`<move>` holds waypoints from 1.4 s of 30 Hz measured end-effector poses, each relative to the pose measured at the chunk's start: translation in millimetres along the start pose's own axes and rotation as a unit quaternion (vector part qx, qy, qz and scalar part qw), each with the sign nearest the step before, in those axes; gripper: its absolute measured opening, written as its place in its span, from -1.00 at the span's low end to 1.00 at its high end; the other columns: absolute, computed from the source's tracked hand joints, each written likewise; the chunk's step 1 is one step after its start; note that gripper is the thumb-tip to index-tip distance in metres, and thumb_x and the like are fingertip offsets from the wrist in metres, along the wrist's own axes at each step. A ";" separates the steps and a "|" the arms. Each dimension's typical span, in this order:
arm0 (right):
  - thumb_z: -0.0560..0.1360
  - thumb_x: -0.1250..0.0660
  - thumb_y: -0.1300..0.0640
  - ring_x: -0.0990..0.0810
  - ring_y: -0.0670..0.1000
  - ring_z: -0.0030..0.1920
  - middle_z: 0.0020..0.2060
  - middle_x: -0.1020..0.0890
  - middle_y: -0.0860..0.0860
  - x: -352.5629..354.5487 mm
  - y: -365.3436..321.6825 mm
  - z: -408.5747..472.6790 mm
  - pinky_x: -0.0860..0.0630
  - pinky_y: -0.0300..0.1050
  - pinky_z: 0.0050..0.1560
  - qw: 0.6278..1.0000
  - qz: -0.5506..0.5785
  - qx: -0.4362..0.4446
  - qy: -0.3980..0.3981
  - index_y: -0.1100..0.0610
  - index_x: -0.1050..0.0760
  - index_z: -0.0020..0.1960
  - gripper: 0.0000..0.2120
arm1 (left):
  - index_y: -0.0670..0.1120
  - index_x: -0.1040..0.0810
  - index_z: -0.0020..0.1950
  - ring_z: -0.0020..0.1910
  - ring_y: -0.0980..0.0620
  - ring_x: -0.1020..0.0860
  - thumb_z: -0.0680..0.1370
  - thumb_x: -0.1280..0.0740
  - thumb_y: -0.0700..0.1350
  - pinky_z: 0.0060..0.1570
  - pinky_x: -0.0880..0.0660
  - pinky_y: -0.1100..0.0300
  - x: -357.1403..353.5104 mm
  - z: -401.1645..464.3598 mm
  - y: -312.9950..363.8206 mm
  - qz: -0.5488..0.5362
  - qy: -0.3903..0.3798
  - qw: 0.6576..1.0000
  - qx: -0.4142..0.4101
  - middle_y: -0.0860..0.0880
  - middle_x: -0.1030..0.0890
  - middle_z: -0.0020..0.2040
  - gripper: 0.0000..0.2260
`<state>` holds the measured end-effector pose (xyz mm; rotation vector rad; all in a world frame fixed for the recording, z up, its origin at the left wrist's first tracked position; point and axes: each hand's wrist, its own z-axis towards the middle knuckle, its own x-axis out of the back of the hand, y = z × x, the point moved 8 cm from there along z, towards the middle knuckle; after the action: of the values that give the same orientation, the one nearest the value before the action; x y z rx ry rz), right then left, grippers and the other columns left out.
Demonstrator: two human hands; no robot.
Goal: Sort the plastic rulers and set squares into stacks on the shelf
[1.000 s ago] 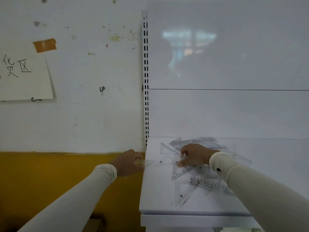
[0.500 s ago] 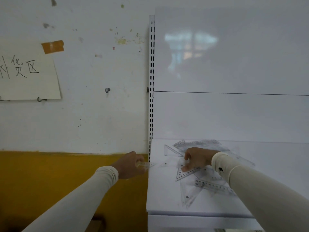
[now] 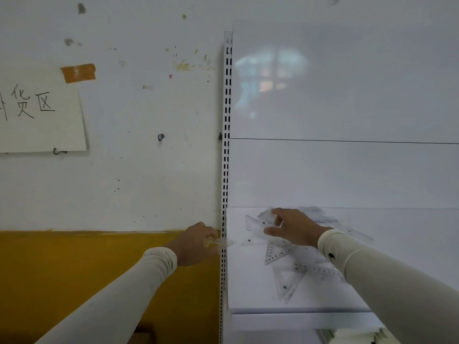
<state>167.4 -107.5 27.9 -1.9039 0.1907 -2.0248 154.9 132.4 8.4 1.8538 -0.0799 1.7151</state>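
A clear ruler point(image 3: 219, 242) is pinched in the curled fingers of the left hand point(image 3: 196, 243), just off the shelf point(image 3: 250, 289) edge. Further right, the right hand point(image 3: 294, 228) is spread over the jumbled set squares point(image 3: 278, 253), a clear piece seemingly caught between thumb and fingers. Picking out appears under way; matching pieces must next be lifted free and stacked.

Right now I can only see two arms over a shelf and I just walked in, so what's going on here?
A person is sorting clear plastic rulers and set squares on a white shelf. The left hand holds one clear piece at the shelf's left edge. The right hand is lifting another clear piece from the loose pile, which still lies jumbled; no tidy stacks show yet.
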 end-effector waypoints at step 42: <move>0.43 -0.36 -0.27 -0.52 0.05 0.20 0.22 -0.58 0.01 237.0 533.9 -621.3 -0.44 -0.09 0.18 0.841 -0.023 -0.528 0.116 0.13 -0.35 0.41 -0.30 | 0.00 -0.37 0.40 0.25 0.02 -0.43 0.52 -0.34 0.12 0.25 -0.34 0.18 -353.3 54.8 804.0 0.031 -0.206 0.832 -0.515 0.04 -0.41 0.32 -0.51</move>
<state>-366.2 -772.5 18.4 -2.1400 1.6315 -2.4023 -202.1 -671.6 -7.6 1.3021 -1.0313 0.9040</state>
